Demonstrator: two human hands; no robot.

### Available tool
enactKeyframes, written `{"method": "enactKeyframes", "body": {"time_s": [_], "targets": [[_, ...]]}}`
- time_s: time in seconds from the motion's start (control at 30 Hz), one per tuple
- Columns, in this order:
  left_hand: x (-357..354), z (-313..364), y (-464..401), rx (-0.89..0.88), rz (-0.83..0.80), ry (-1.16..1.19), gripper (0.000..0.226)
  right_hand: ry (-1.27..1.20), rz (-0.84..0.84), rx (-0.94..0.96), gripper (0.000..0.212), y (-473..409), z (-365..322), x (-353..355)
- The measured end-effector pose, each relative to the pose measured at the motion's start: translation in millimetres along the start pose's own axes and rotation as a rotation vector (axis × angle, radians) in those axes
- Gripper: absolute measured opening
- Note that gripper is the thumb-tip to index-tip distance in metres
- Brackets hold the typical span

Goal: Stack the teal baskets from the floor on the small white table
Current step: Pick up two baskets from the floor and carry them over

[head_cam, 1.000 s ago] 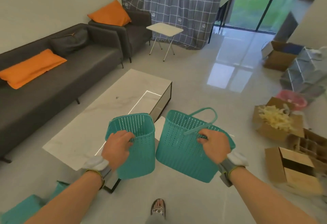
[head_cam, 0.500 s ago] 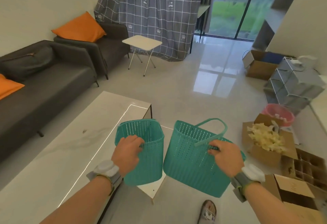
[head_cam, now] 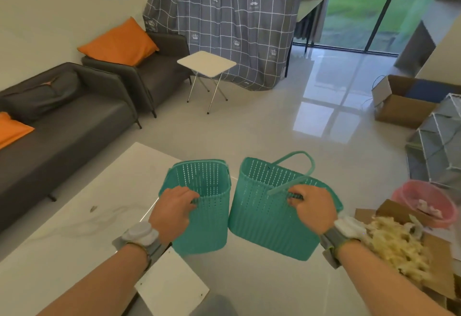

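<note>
The grey sofa (head_cam: 62, 121) runs along the wall on my left, an armchair (head_cam: 149, 71) with an orange cushion (head_cam: 119, 41) past its far end. A marble coffee table (head_cam: 74, 228) lies below my left arm. The small white desk (head_cam: 206, 63) stands well ahead, just beside the armchair and in front of the checked curtain (head_cam: 224, 23) — nothing on it. I hold two teal baskets in the air, side by side and almost touching. My right hand (head_cam: 314, 207) is closed on the near rim of the wider basket (head_cam: 272, 221), its handles up. My left hand (head_cam: 172, 209) has a closed grip on the narrower basket's (head_cam: 202, 216) near rim.
</note>
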State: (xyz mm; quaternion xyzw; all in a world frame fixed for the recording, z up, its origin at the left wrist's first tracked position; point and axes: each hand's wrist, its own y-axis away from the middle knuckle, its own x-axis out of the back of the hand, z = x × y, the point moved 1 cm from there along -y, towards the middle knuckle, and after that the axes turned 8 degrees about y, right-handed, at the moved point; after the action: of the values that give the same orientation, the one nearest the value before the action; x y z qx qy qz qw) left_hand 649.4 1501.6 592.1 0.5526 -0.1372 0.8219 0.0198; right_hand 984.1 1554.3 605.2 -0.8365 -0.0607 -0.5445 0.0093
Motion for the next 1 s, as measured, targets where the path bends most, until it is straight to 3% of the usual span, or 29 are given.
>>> {"method": "enactKeyframes", "body": {"time_s": [0.3,0.57,1.0], "targets": [[-31,-41,-180,-0.012,0.045,0.003,0.018,0.088,-0.054,0.092,0.02,-190,9,17],[-45,-95,-355,0.005,0.069,0.054,0.019,0.134,-0.084,0.057,0.019,-362,8,42],[-57,-178,-561,0.059,0.087,-0.007,0.017,0.063,-0.11,0.144,0.016,-617,-2,40]]}}
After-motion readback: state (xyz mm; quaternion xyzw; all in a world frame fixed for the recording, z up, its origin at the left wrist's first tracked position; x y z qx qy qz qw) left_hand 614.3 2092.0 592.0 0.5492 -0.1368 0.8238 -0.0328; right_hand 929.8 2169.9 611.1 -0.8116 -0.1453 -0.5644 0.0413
